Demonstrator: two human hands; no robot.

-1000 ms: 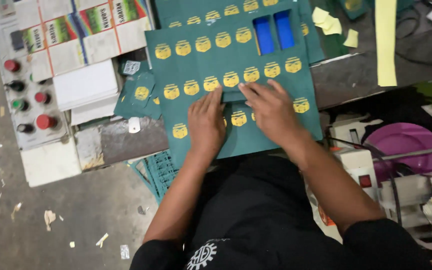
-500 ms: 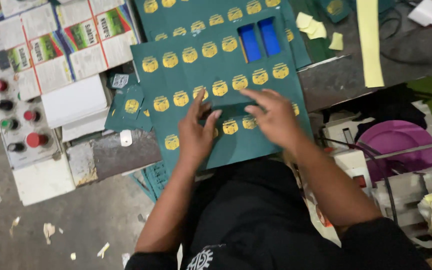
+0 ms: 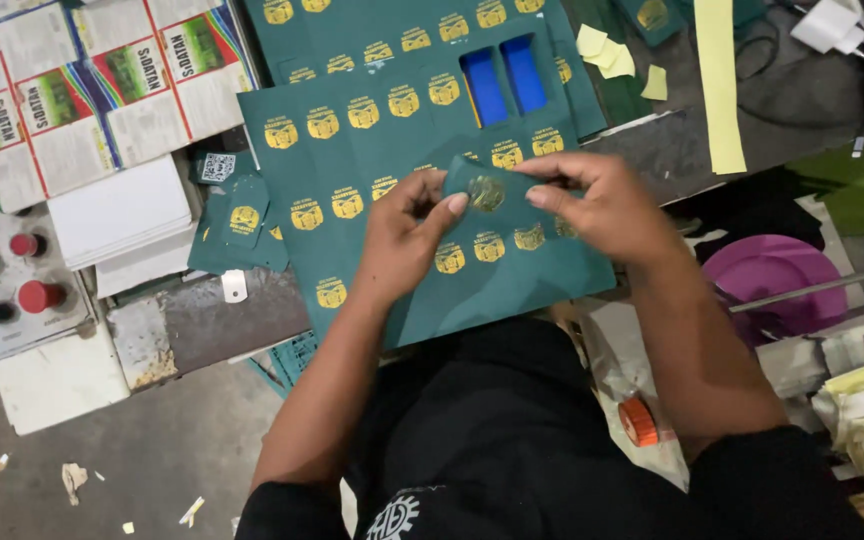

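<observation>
A: What do the hands hold?

B: The left hand (image 3: pixel 404 232) and the right hand (image 3: pixel 592 200) each pinch, between thumb and fingertips, one small green label (image 3: pixel 480 190) bearing a gold emblem, lifted just above the large green printed sheet (image 3: pixel 512 280).

A: Where does the sheet lie?

B: On the counter (image 3: pixel 202 325), its near edge over the person's lap; two blue rectangular openings (image 3: pixel 504 72) show near its far side.

A: And to the left?

B: A panel with coloured push buttons (image 3: pixel 12 270), and loose cut labels (image 3: pixel 244 215) beside a white stack of paper (image 3: pixel 122 210).
</observation>
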